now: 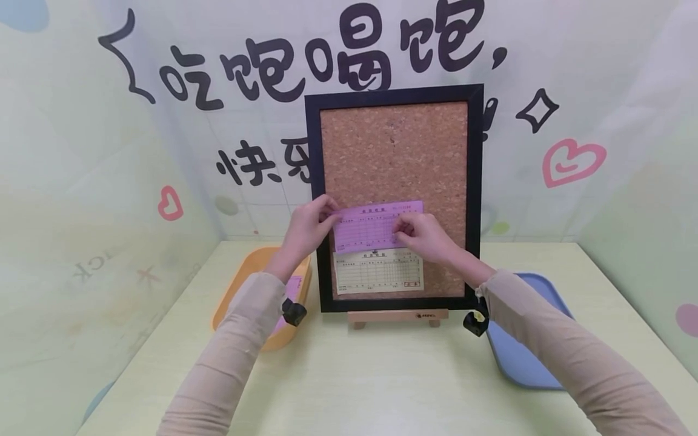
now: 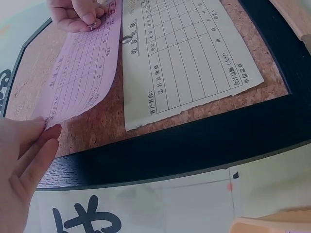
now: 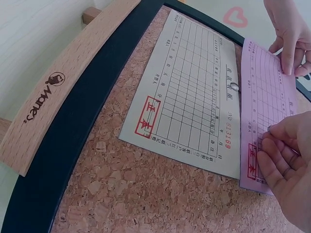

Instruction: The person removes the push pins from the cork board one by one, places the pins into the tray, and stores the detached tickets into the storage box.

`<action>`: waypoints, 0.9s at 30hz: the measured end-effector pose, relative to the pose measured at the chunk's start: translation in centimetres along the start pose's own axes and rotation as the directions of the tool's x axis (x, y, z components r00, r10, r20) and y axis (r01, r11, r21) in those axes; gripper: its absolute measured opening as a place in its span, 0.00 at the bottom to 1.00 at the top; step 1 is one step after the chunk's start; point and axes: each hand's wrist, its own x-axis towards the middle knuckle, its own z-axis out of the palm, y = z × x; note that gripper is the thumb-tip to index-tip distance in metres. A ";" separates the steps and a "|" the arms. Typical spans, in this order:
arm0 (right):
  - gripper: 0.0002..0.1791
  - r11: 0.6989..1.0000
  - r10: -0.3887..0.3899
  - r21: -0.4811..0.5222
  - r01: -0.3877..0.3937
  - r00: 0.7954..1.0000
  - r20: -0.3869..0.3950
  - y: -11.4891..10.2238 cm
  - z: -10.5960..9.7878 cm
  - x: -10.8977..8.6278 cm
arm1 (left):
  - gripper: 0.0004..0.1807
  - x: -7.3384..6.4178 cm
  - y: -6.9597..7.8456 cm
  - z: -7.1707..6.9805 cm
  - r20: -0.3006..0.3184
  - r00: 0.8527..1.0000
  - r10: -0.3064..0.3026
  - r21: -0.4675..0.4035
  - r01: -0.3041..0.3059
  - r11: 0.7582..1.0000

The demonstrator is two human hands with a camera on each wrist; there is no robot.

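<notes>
A cork board [image 1: 392, 151] in a black frame stands upright on the table. My left hand [image 1: 311, 224] pinches the left edge of a pink receipt slip [image 1: 362, 231], thumb on its face. In the left wrist view that edge curves away from the cork. At the slip's right part, my right hand [image 1: 422, 236] pinches a small silver thumbtack [image 2: 92, 25] against the paper; its point is hidden. Just below the pink slip is a cream receipt slip [image 1: 376, 272], flat on the cork, with a silver tack [image 3: 234, 87] at its top edge.
A wooden easel ledge [image 1: 398, 316] supports the frame. On the left, partly behind my forearm, sits an orange basket [image 1: 222, 303] holding pink slips [image 1: 294, 288]. A blue tray [image 1: 523, 360] lies at the right under my right forearm. Behind is a printed wall [image 1: 262, 121].
</notes>
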 end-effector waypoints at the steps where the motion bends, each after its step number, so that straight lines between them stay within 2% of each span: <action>1: 0.04 1.000 0.003 0.003 -0.003 1.000 0.000 0.0 0.0 -0.1 | 0.04 0.0 0.0 0.0 -0.004 1.000 -0.002 -0.005 0.002 1.000; 13: 0.04 0.998 0.054 0.012 -0.054 0.998 0.036 0.5 -0.7 -1.3 | 0.04 -0.9 -0.1 -0.1 -0.016 0.998 -0.063 -0.131 0.060 0.990; 17: 0.03 0.999 0.051 0.003 -0.051 0.998 0.034 0.9 -1.1 -1.9 | 0.05 -1.5 -0.2 -0.7 -0.031 0.995 -0.096 -0.153 0.090 0.984; 23: 0.03 0.997 0.049 -0.053 -0.048 0.999 0.016 1.8 -2.0 -3.0 | 0.06 -2.5 -1.0 -2.0 -0.089 0.983 -0.163 -0.208 0.141 0.968; 27: 0.02 0.995 0.042 -0.089 -0.042 0.999 0.000 2.4 -2.4 -3.5 | 0.06 -3.4 -1.7 -3.0 -0.098 0.978 -0.185 -0.211 0.161 0.964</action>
